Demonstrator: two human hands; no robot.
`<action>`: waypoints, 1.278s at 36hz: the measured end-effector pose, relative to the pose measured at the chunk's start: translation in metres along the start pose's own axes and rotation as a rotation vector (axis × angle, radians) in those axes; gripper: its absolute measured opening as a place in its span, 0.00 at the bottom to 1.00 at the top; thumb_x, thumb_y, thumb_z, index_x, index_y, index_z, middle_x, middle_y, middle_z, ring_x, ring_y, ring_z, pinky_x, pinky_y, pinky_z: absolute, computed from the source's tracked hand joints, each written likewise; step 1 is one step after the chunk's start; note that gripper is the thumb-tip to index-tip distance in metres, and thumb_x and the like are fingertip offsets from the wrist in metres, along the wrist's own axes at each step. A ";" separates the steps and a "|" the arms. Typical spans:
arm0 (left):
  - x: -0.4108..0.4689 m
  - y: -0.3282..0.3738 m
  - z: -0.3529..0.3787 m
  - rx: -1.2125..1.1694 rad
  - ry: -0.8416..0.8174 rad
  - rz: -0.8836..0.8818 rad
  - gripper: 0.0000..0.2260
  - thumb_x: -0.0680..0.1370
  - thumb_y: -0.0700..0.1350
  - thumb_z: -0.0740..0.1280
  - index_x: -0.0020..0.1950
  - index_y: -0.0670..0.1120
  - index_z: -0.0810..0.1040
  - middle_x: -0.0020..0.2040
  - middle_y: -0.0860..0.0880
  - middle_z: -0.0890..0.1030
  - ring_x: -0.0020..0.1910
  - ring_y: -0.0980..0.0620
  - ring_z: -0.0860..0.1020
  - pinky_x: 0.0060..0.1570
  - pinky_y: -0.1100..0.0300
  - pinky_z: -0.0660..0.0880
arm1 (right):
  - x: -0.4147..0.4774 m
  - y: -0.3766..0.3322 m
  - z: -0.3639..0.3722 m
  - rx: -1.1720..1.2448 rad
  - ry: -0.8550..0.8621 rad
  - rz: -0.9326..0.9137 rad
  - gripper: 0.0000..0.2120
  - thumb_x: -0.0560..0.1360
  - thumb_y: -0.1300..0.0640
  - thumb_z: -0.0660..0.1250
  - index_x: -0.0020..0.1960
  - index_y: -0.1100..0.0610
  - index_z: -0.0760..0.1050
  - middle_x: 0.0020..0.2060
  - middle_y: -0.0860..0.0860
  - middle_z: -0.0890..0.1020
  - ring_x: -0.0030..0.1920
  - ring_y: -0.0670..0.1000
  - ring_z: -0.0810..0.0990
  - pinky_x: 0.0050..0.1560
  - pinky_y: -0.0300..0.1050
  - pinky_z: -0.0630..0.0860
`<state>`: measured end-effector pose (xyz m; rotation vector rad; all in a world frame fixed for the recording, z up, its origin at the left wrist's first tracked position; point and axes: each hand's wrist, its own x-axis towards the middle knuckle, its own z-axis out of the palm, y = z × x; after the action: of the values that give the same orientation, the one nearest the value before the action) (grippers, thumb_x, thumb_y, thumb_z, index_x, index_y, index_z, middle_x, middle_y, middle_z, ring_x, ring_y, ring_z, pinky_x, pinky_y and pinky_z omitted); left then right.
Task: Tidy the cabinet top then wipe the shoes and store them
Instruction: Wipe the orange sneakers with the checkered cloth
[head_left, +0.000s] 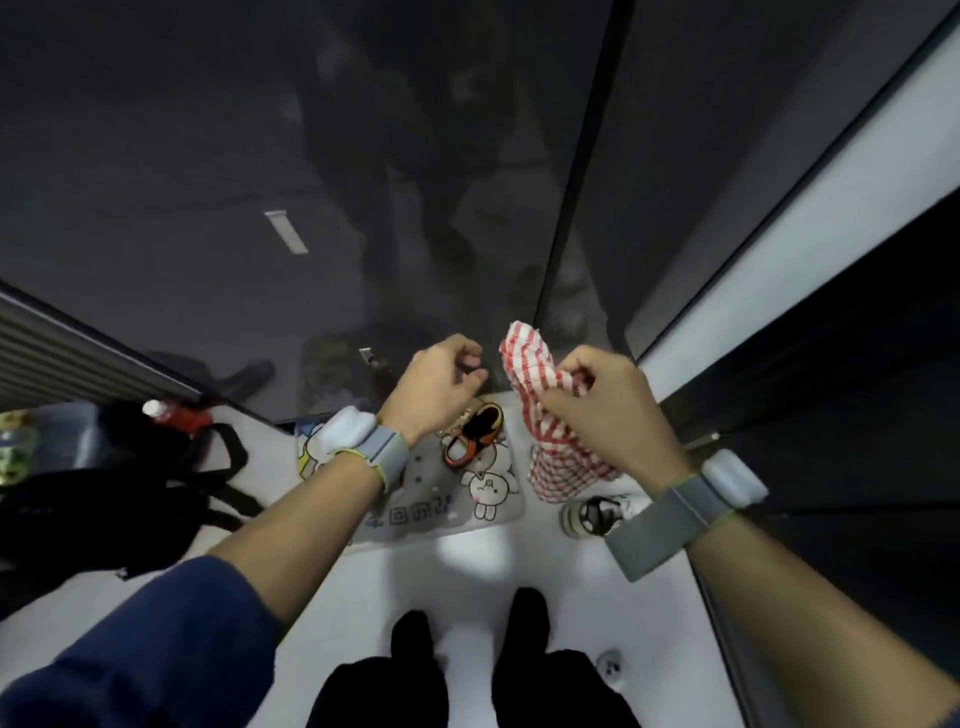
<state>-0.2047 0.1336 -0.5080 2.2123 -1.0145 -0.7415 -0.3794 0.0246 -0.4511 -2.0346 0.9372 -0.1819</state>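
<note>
R grip (597, 410) pinches crumpled red-white striped cloth (524, 358); L grip (441, 384) loosely curled.

Navy sleeve (156, 649), grey wrist straps (670, 525) with pale rounded pods (345, 434), black trousers (384, 691).

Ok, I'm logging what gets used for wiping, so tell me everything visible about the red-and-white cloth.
The cloth is soft fabric, white with red stripes above and red checks lower down. Bunched, it hangs over the floor, gripped mid-length by the right hand; one end sticks up, the rest droops. The left hand, beside it, does not touch it.
</note>
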 end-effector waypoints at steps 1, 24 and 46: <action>0.007 -0.017 0.015 0.013 -0.021 -0.015 0.12 0.79 0.44 0.68 0.62 0.45 0.77 0.52 0.51 0.82 0.48 0.53 0.80 0.52 0.63 0.74 | 0.004 0.017 0.016 -0.003 -0.020 0.014 0.06 0.71 0.54 0.73 0.41 0.51 0.76 0.37 0.43 0.80 0.37 0.38 0.77 0.34 0.29 0.68; 0.180 -0.378 0.351 0.597 -0.282 -0.042 0.22 0.78 0.53 0.63 0.69 0.44 0.69 0.67 0.42 0.70 0.65 0.40 0.72 0.61 0.49 0.73 | 0.174 0.375 0.310 -0.181 -0.175 0.036 0.07 0.70 0.55 0.70 0.45 0.57 0.76 0.41 0.53 0.81 0.44 0.53 0.80 0.42 0.49 0.78; 0.224 -0.486 0.365 0.074 -0.190 0.021 0.37 0.71 0.58 0.75 0.75 0.54 0.61 0.61 0.58 0.72 0.62 0.57 0.72 0.55 0.67 0.65 | 0.285 0.438 0.449 -0.292 -0.215 -0.113 0.19 0.79 0.50 0.58 0.68 0.48 0.74 0.62 0.56 0.73 0.65 0.56 0.72 0.66 0.47 0.69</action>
<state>-0.1034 0.1151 -1.1473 2.2218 -1.1724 -0.9333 -0.2204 -0.0268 -1.1193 -2.3230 0.7479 0.1198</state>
